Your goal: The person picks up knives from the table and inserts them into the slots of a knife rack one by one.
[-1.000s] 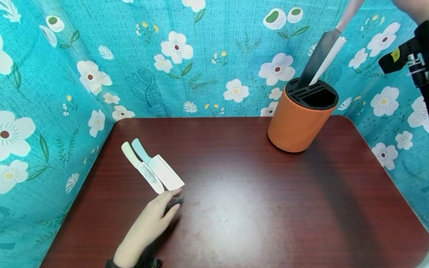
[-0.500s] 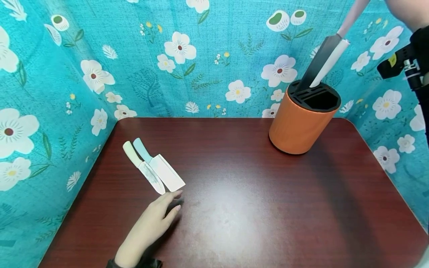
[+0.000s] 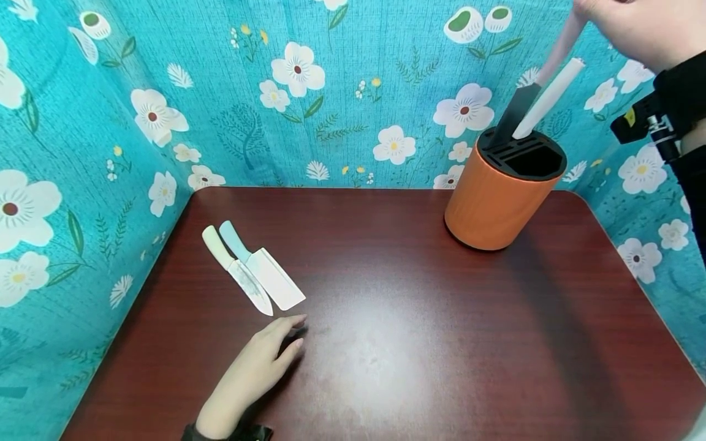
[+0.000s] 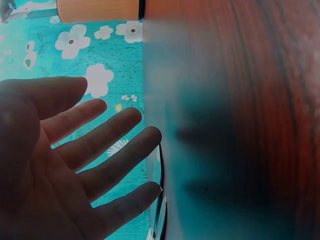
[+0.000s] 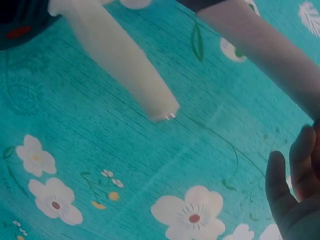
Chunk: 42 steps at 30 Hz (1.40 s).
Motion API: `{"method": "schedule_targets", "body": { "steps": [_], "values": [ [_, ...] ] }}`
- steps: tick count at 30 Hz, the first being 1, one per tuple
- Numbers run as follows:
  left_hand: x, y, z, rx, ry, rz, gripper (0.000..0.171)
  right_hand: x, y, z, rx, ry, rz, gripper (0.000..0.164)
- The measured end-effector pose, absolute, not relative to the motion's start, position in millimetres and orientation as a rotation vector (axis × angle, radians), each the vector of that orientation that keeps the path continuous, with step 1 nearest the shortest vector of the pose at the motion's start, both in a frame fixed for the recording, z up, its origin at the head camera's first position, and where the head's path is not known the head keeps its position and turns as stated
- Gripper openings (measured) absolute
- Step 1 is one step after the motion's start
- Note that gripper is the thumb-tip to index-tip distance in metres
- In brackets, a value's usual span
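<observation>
at table, hands apart: right gripping knife, left spread

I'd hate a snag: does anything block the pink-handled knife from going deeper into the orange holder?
Nothing visible does: the knife is partly in the orange holder, the white handle close beside its blade. What lies inside is hidden.

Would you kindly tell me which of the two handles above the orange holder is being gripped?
The pink handle, on the dark blade: the right hand grips it, while no hand holds the white handle.
</observation>
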<state>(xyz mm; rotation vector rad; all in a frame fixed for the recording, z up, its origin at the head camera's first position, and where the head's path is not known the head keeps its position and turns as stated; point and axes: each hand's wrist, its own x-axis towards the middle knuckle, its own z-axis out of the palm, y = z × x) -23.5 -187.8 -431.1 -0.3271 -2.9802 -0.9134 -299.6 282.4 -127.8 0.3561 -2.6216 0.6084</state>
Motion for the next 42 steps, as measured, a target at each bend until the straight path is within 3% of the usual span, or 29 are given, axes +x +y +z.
{"method": "schedule_targets", "body": {
  "steps": [11, 26, 42],
  "values": [
    [-24, -186, -429, -0.334, -2.977, -0.913, 0.037, -301, 276, -152, 0.443, -2.708, 0.378, 0.044],
    [-21, -184, -433, -0.299, -3.027, -0.952, 0.037, -300, 276, -190, 0.502, -2.786, 0.415, 0.044],
    [-19, -182, -433, -0.273, -3.035, -0.954, 0.037, -297, 268, -197, 0.520, -2.817, 0.391, 0.048]
  ]
}}
